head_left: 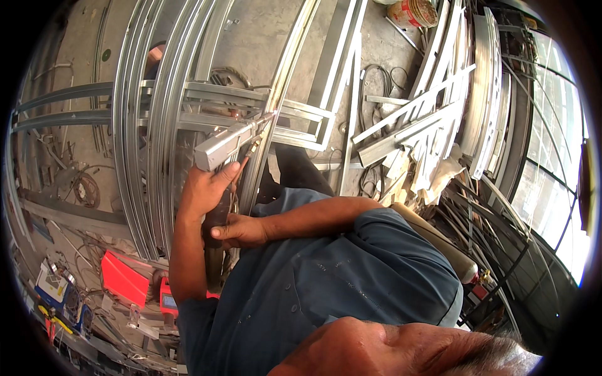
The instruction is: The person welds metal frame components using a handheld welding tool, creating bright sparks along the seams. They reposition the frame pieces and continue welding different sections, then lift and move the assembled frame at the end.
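My left hand (207,191) is closed just below the boxy body of a silver welding gun (224,143), thumb along its side. The gun's narrow nozzle points up and right, and its tip meets a long metal profile (285,69); whether it touches cannot be made out. Lower down, my right hand (243,230) wraps round the dark sleeved hose (217,225) that runs down from the gun. A thin brass-coloured fitting (254,149) shows beside the nozzle. Crosswise metal channels (235,94) join the long profiles near the tip.
Long bundled steel profiles (166,119) run along my left. Scrap strips and offcuts (433,119) pile up on the right, with a tin bucket (412,12) at the far end. A red panel (125,277) and a blue machine (56,288) stand lower left. Coiled cable (382,78) lies on the floor.
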Demonstrator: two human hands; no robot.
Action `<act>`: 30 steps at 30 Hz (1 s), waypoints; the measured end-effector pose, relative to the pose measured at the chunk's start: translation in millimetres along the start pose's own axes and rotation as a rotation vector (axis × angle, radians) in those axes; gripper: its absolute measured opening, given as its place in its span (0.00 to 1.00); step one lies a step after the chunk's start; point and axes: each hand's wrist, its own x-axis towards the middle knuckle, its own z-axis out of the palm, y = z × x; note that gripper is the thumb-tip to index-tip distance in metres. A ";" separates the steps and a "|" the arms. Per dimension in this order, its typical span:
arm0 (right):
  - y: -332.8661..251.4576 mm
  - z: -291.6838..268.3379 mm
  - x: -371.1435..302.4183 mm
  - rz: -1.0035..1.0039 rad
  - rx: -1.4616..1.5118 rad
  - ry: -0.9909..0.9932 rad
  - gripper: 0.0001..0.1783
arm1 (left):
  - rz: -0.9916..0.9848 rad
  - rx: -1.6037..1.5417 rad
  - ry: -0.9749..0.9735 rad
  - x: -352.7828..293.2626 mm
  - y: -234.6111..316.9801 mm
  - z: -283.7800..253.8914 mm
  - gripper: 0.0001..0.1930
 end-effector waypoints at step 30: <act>76.7 -25.8 -103.7 0.494 -0.680 -0.395 0.27 | 0.121 0.263 0.671 -179.7 -43.7 157.3 0.17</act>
